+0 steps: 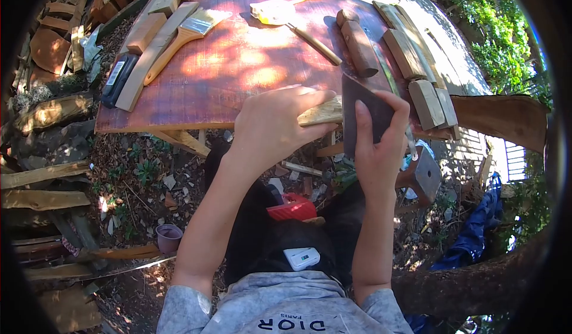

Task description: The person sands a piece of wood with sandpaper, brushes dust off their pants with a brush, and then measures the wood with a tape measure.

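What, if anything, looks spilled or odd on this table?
Possibly the pale yellow patch near the far edge of the table: its irregular outline suggests a spill, though glare makes that uncertain. Otherwise, nothing there stands out.

Across the middle of the surface [220,89], a wide passage is left between the paintbrush [179,45] and thin stick [316,45], narrowed far-side by a pale yellow item [271,13]. The left is obstructed by a wood strip [149,69], the right by a wooden cylinder [359,45] and wood blocks [404,54].
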A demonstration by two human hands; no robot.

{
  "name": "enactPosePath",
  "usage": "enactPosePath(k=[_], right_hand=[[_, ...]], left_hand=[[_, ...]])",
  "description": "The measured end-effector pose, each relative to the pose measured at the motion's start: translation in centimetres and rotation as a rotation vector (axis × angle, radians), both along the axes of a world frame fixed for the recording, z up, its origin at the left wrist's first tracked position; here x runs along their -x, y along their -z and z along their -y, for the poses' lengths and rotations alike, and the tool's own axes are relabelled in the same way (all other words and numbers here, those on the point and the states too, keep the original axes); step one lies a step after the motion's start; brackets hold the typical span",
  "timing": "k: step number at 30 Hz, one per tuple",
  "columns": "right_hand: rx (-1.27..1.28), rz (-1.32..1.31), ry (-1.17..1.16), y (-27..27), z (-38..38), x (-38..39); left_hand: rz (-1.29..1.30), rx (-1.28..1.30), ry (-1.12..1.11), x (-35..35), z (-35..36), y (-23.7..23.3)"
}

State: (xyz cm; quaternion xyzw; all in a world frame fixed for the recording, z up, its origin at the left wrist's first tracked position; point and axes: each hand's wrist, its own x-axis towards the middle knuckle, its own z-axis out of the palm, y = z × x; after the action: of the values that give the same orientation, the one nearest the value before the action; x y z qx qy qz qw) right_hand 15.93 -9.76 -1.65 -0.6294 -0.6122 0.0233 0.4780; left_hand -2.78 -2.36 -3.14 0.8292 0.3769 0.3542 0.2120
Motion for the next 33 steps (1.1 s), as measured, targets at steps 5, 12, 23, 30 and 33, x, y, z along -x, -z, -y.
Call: enactPosePath(k=[5, 12, 23, 30, 33], right_hand=[[-0.04, -0.026, 0.002, 1.2, 0.2, 0.1], [0.059, -0.031, 0.023, -0.6, -0.4, 0.1], [-0.036, 0.095, 0.004, -0.1, -0.3, 0.0], [0.052, -0.064, 0.052, 0.4, 0.5, 0.4], [0.072, -0.078, 0.039, 0.6, 1.4, 0.3]], left_hand=[[-0.033, -0.121, -0.042, 0.1, 0.0, 0.4], [-0.07, 0.0, -0.061, -0.1, 0.3, -0.1], [-0.05, -0.052, -0.051, 0.0, 0.2, 0.3], [-0.049, -0.043, -0.043, -0.1, 0.1, 0.2], [-0.018, -0.008, -0.045, 0.0, 0.2, 0.3]])
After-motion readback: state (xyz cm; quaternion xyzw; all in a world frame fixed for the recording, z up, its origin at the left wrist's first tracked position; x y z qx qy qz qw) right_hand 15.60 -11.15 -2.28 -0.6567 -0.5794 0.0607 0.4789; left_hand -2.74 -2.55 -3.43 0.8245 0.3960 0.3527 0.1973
